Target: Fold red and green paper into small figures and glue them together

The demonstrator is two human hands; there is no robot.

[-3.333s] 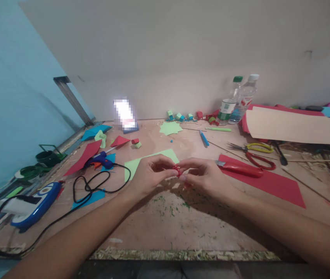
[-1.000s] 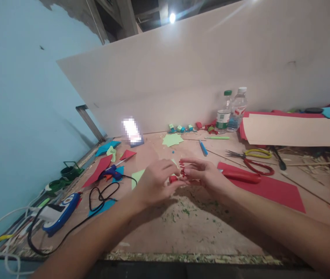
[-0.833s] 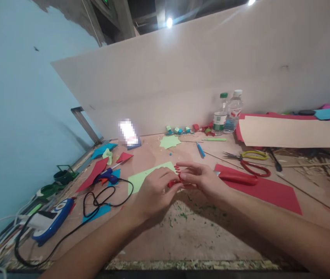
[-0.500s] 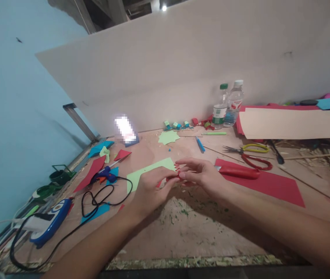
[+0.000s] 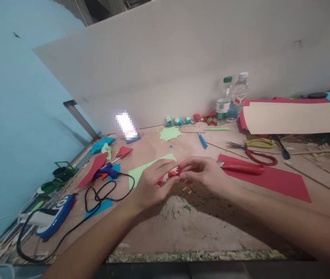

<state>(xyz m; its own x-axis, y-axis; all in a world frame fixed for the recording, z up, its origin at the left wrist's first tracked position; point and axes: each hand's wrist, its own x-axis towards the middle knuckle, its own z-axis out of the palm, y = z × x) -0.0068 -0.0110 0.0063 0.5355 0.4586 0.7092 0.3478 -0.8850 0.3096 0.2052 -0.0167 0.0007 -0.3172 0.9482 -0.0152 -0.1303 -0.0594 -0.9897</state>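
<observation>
Between my two hands is a small red paper piece with a fringed, pleated edge, held just above the worktable. My left hand pinches its left side between thumb and fingers. From the right, my right hand grips it with thumb and bent fingertips, which hide part of it. A light green paper sheet lies under and behind my left hand. Just right of my right hand, a red-handled tool rests on a red paper sheet.
A glue gun with a looping black cord lies at left, near a blue-and-white power strip. Scissors, a blue pen-like tool and thin sticks lie at right. Two bottles and a lit phone stand behind.
The red paper's fringed edge now looks more gathered and shows more clearly between the fingers. Both hands stay in nearly the same place; the camera view has shifted slightly.
</observation>
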